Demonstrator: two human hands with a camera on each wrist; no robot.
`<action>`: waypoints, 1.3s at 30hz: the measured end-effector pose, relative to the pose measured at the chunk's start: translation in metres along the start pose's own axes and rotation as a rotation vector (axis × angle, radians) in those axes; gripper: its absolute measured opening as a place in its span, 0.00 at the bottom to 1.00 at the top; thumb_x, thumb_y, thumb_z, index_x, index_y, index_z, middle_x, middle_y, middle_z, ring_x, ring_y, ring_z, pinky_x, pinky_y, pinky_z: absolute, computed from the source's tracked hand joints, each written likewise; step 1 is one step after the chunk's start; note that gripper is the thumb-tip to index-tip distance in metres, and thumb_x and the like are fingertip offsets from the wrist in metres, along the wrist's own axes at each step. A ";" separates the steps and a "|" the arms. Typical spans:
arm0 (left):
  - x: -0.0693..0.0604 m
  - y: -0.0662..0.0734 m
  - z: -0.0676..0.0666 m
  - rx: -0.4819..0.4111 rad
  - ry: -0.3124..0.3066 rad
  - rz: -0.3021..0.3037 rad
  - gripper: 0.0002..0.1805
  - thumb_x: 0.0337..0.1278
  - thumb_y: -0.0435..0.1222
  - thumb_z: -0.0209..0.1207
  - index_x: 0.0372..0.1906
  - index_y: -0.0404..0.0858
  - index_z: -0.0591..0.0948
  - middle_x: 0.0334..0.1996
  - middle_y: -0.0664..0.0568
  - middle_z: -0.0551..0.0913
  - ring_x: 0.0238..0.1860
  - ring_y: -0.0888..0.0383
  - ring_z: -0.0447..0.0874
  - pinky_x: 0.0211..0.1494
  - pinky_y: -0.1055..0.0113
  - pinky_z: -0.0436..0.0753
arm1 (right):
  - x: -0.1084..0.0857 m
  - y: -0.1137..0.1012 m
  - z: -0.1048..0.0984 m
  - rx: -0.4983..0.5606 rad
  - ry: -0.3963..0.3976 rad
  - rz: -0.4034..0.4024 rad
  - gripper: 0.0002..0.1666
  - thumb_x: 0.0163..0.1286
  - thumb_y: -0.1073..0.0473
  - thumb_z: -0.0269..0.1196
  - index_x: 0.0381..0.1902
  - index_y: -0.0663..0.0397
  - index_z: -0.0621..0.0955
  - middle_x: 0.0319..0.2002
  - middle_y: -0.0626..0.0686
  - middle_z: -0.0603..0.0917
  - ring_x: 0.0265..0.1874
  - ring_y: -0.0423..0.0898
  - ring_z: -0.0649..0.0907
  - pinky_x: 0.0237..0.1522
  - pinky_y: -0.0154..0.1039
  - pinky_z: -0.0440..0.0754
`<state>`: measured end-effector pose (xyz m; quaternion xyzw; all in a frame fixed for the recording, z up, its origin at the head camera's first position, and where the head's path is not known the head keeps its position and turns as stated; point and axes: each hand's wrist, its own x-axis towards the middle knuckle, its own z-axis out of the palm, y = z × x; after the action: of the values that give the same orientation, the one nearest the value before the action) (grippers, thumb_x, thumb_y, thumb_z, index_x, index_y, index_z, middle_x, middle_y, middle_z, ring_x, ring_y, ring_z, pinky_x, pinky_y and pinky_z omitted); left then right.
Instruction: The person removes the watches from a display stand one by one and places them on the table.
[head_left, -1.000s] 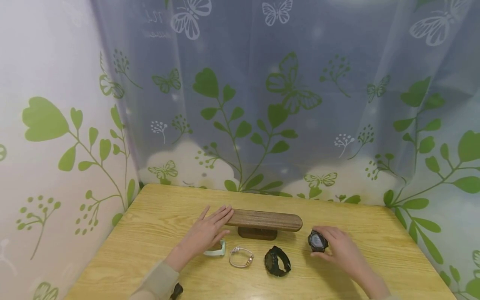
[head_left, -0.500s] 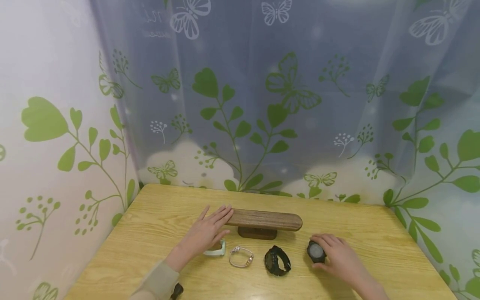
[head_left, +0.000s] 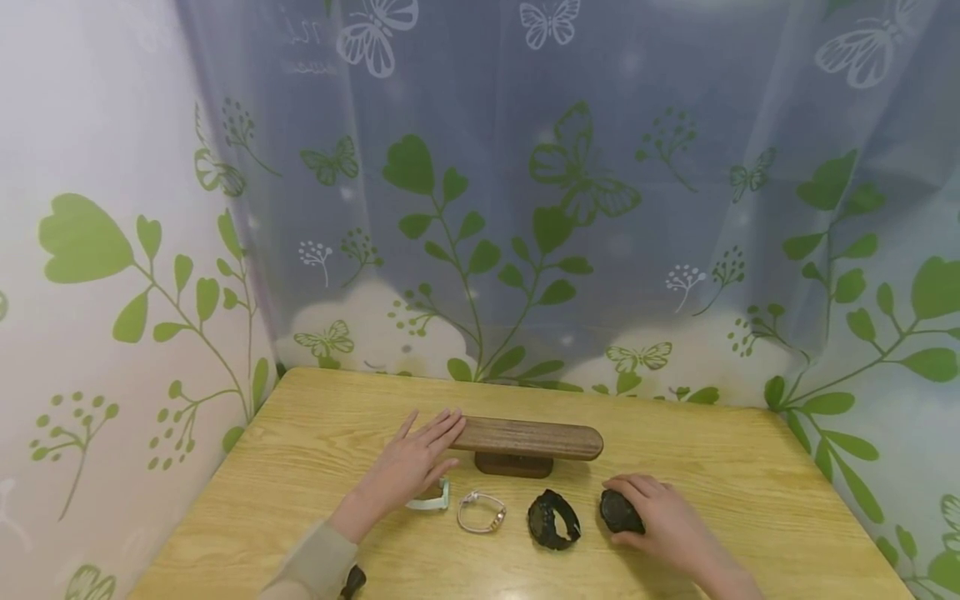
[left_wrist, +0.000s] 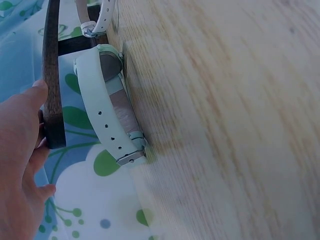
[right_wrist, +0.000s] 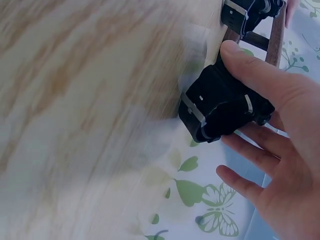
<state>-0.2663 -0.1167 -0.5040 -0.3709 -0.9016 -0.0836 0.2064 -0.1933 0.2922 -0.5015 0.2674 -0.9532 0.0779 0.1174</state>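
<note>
My left hand [head_left: 408, 467] lies with extended fingers on the left end of a wooden T-shaped display stand [head_left: 532, 439], its thumb along the near side. Just in front of that hand sits a mint-green watch [left_wrist: 97, 102] with a buckled strap, partly hidden in the head view. Over to the right, my right hand [head_left: 667, 521] grips a black watch [right_wrist: 220, 102] between thumb and fingers, its strap looped and fastened. Left of it rests another black watch [head_left: 553, 520]. A pale bracelet-like watch [head_left: 482, 512] stands between that one and the mint-green watch.
Another dark object [head_left: 352, 582], mostly hidden, lies beside the left forearm at the near edge. The wooden table [head_left: 750, 467] backs onto a curtain [head_left: 480, 167] printed with leaves and butterflies.
My right hand has shifted left and slightly nearer with its watch, turning the face away from view. The left hand stays on the stand's left end.
</note>
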 end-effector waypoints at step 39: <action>-0.001 0.001 -0.003 0.028 -0.027 -0.007 0.35 0.72 0.47 0.59 0.76 0.36 0.66 0.75 0.46 0.66 0.75 0.49 0.65 0.77 0.38 0.58 | -0.002 -0.012 -0.001 0.091 0.039 -0.039 0.39 0.60 0.40 0.72 0.65 0.51 0.79 0.58 0.53 0.83 0.54 0.57 0.83 0.50 0.65 0.82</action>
<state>-0.2639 -0.1175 -0.5019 -0.3658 -0.9067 -0.0668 0.1991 -0.1848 0.2833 -0.5000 0.2893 -0.9409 0.1241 0.1251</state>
